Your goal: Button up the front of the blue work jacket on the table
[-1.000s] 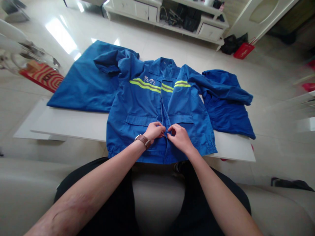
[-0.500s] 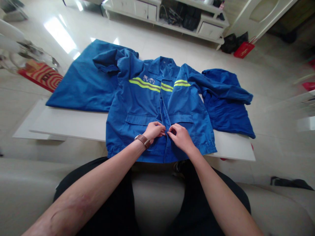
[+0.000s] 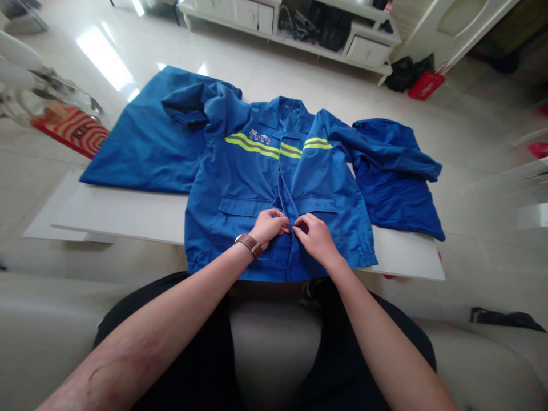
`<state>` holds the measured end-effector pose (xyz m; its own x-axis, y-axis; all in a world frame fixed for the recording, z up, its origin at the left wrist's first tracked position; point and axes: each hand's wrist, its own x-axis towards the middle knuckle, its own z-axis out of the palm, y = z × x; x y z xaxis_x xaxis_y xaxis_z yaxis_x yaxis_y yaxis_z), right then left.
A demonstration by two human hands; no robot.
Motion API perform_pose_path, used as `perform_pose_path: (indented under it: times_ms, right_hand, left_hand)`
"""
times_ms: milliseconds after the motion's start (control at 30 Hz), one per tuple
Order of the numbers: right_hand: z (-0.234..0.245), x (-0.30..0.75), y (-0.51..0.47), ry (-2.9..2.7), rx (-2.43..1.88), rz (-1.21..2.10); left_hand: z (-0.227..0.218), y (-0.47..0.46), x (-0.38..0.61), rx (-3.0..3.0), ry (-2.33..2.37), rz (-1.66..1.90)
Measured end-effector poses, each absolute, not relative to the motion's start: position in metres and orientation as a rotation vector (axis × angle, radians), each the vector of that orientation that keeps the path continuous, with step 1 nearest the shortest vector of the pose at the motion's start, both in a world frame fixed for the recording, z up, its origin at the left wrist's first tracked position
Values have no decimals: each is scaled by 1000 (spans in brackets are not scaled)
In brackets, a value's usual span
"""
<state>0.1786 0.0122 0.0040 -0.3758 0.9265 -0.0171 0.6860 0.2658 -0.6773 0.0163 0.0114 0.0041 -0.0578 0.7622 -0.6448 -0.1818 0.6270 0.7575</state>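
Observation:
A blue work jacket with yellow-and-grey reflective stripes lies front up, its collar pointing away from me. Its front placket is closed near the stripe and gapes a little lower down. My left hand, with a brown-strapped watch on the wrist, pinches the placket edge below the pocket flaps. Just across from it, my right hand pinches the same placket between thumb and forefinger. The fingertips nearly meet, and whatever small fastening lies between them is hidden.
Folded blue garments lie under the sleeves, one at left and one at right. Beneath is a white table. A red patterned bag stands at left. Beyond the floor is a white cabinet; a red bag sits beside it.
Both hands stay at the same spot on the placket, with only slight finger movement. The jacket lies as before.

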Motion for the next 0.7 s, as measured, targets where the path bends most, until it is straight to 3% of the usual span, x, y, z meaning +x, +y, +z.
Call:
perform_pose_path:
  times_ms: [700]
  right_hand:
    - [2,179,16,-2082,-1470,975]
  left_hand:
    - [6,10,16,592,1401,868]
